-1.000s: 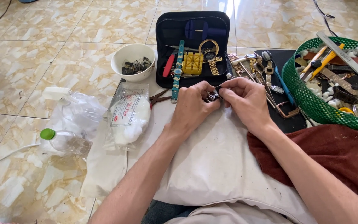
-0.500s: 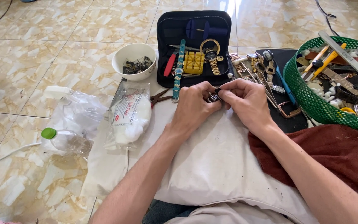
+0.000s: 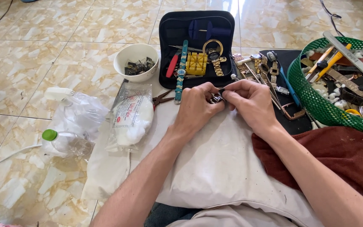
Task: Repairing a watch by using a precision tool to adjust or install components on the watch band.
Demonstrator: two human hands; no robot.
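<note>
both hands meet over a pale, slightly soiled cloth pad [image 3: 215, 168] spread across the person's lap and the floor. the left hand [image 3: 196, 107] has its fingers curled shut around a small metal watch piece [image 3: 216, 99], dark and shiny, mostly hidden in the grip. the right hand [image 3: 251, 103] pinches the same piece from the other side, thumb and forefinger closed on its upper edge. the piece sits between the two hands, just in front of the open black tool case [image 3: 196, 29].

the case is soft fabric with a zip edge; inside lie a yellow plastic block [image 3: 196, 63], a teal strap-like tool [image 3: 182, 63], a red-handled tool [image 3: 172, 65] and a gold-toned metal watch [image 3: 213, 52]. to its left stands a round white bowl [image 3: 135, 61], smooth and glossy, holding small dark metal bits. red-handled pliers [image 3: 161, 98] poke out beside a crinkled clear bag of white cotton [image 3: 133, 115]. further left is a clear plastic bottle with a green cap [image 3: 66, 141], near more crumpled plastic.

to the right, metal watch bands [image 3: 269, 73] lie on a flat black mat [image 3: 297, 122], touching a green plastic mesh basket [image 3: 311, 98] heaped with tools and parts. a dark red towel [image 3: 341, 155] lies under the right forearm.

the floor [image 3: 43, 54] is glossy marbled tile in cream and tan, with thin grout lines.
</note>
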